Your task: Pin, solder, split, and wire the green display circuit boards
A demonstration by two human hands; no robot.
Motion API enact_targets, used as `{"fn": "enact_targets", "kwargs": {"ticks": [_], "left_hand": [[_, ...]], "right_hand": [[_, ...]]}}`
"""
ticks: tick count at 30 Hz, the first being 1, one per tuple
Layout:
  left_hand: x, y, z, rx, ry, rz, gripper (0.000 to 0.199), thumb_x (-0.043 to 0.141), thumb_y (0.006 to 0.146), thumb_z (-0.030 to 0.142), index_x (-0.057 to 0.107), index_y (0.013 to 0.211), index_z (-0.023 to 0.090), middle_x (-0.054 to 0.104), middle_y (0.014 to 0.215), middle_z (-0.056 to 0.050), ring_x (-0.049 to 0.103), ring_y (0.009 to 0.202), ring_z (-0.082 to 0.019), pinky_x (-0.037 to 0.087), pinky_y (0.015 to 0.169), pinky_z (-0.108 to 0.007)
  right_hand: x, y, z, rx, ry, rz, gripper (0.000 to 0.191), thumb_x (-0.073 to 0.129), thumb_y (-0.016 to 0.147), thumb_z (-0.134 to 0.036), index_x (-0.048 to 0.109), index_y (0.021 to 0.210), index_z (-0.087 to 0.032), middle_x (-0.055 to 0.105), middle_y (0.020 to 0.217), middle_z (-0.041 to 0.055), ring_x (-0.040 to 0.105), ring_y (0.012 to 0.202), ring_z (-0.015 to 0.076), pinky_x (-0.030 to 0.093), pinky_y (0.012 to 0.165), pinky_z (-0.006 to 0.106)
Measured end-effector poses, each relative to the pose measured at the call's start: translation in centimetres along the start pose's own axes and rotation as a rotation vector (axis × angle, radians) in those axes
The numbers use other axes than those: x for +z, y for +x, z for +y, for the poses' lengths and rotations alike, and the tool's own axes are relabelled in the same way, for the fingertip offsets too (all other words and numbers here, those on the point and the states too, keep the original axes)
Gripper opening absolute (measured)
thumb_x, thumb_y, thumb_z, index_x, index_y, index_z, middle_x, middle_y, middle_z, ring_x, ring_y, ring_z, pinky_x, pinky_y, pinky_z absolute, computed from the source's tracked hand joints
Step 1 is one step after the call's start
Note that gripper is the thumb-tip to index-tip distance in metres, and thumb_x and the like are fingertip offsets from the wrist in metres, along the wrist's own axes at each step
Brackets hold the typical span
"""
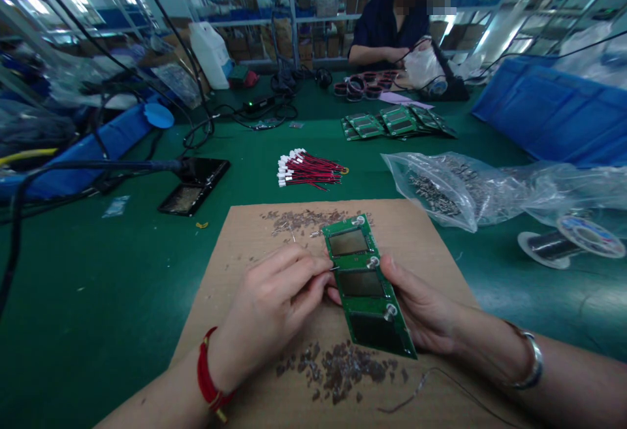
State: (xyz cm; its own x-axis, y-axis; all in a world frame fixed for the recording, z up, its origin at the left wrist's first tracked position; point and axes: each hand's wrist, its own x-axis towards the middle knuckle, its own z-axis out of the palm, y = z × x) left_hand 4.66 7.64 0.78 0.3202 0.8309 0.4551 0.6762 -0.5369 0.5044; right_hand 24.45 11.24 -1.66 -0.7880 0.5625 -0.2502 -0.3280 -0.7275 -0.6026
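My right hand (424, 305) grips a green circuit board (360, 307) by its long edges, thumb on the right side. Three dark display windows run down the board, with several small round silvery parts along its right side. At the board's left edge my left hand (281, 292) is closed in a pinch. A thin metal pin (335, 268) pokes out from its fingertips over the board; the rest of it is hidden. Both hands are above a cardboard sheet (215, 311).
Brown crumbs (343, 367) and a loose wire (416, 390) lie on the cardboard. Red-black connector cables (313, 169), more circuit boards (396, 121), a bag of metal parts (441, 187), a solder spool (553, 246) and a soldering iron stand (196, 187) surround it. A co-worker (392, 24) sits opposite.
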Motion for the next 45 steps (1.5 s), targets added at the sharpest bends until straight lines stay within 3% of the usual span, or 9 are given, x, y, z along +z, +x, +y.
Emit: {"fn": "enact_targets", "kwargs": {"ticks": [5,12,18,27,33,37,39,42,45], "left_hand": [[0.0,0.2,0.1,0.017,0.039,-0.002,0.016,0.054,0.086,0.013,0.066,0.094,0.018,0.061,0.075,-0.001,0.057,0.069,-0.011,0.047,0.060,-0.022],[0.3,0.2,0.2,0.102,0.114,0.032,0.014,0.054,0.085,0.012,0.066,0.091,0.017,0.060,0.072,0.000,0.054,0.066,-0.011,0.044,0.058,-0.023],[0.5,0.1,0.3,0.098,0.181,0.012,0.014,0.052,0.086,0.012,0.065,0.086,0.015,0.057,0.070,-0.001,0.052,0.064,-0.012,0.042,0.058,-0.025],[0.5,0.1,0.2,0.063,0.066,-0.001,0.014,0.052,0.086,0.013,0.065,0.091,0.016,0.060,0.073,-0.001,0.053,0.065,-0.011,0.042,0.058,-0.023],[-1.3,0.5,-0.5,-0.165,0.055,-0.121,0.009,0.054,0.087,0.025,0.061,0.086,0.019,0.061,0.074,0.001,0.054,0.064,-0.011,0.042,0.058,-0.025],[-0.6,0.0,-1.1,-0.111,0.076,-0.397,0.009,0.055,0.085,0.024,0.061,0.091,0.019,0.060,0.083,-0.001,0.056,0.075,-0.015,0.045,0.064,-0.028],[0.3,-0.3,-1.2,-0.065,0.097,-0.464,0.011,0.049,0.088,0.023,0.060,0.090,0.018,0.060,0.087,-0.003,0.056,0.080,-0.017,0.047,0.069,-0.031],[1.1,-0.5,-1.2,-0.005,0.189,-0.470,0.017,0.041,0.091,0.020,0.057,0.085,0.015,0.059,0.085,-0.006,0.055,0.077,-0.018,0.049,0.069,-0.034],[0.6,-0.3,-1.0,-0.026,0.203,-0.339,0.015,0.040,0.091,0.019,0.054,0.086,0.015,0.057,0.081,-0.004,0.053,0.072,-0.016,0.048,0.065,-0.031]], "right_hand": [[0.2,0.1,0.1,-0.025,0.002,-0.002,0.048,0.069,0.074,-0.048,0.062,0.107,-0.015,0.063,0.112,0.0097,0.061,0.097,0.0158,0.037,0.102,0.036],[0.5,0.3,0.2,-0.085,0.000,-0.065,0.035,0.070,0.076,-0.041,0.065,0.103,-0.018,0.066,0.104,0.0046,0.061,0.091,0.0101,0.042,0.092,0.024],[0.4,0.5,0.5,-0.134,-0.045,-0.114,0.036,0.066,0.082,-0.037,0.062,0.112,-0.019,0.066,0.100,0.0040,0.060,0.088,0.0103,0.041,0.091,0.026],[0.2,0.5,0.6,-0.097,-0.014,-0.095,0.035,0.070,0.078,-0.038,0.064,0.106,-0.017,0.067,0.097,0.0031,0.062,0.084,0.0081,0.046,0.083,0.020],[-0.3,0.2,-0.3,-0.048,0.092,-0.034,0.051,0.064,0.079,-0.051,0.061,0.114,-0.014,0.064,0.114,0.0080,0.062,0.099,0.0141,0.045,0.095,0.026],[-0.6,0.1,-0.8,-0.051,0.174,0.019,0.059,0.064,0.077,-0.054,0.058,0.119,-0.014,0.064,0.117,0.0086,0.063,0.101,0.0152,0.047,0.094,0.026],[-0.7,0.1,-0.9,-0.046,0.198,0.015,0.060,0.065,0.076,-0.055,0.058,0.119,-0.013,0.064,0.117,0.0093,0.064,0.100,0.0153,0.047,0.094,0.025],[-0.9,0.2,-0.8,-0.017,0.197,0.024,0.063,0.064,0.075,-0.058,0.058,0.117,-0.011,0.065,0.116,0.0114,0.064,0.100,0.0152,0.047,0.094,0.024],[-1.1,0.3,-0.8,-0.011,0.181,0.047,0.063,0.063,0.076,-0.059,0.058,0.116,-0.010,0.065,0.113,0.0120,0.064,0.100,0.0151,0.046,0.095,0.025]]}}
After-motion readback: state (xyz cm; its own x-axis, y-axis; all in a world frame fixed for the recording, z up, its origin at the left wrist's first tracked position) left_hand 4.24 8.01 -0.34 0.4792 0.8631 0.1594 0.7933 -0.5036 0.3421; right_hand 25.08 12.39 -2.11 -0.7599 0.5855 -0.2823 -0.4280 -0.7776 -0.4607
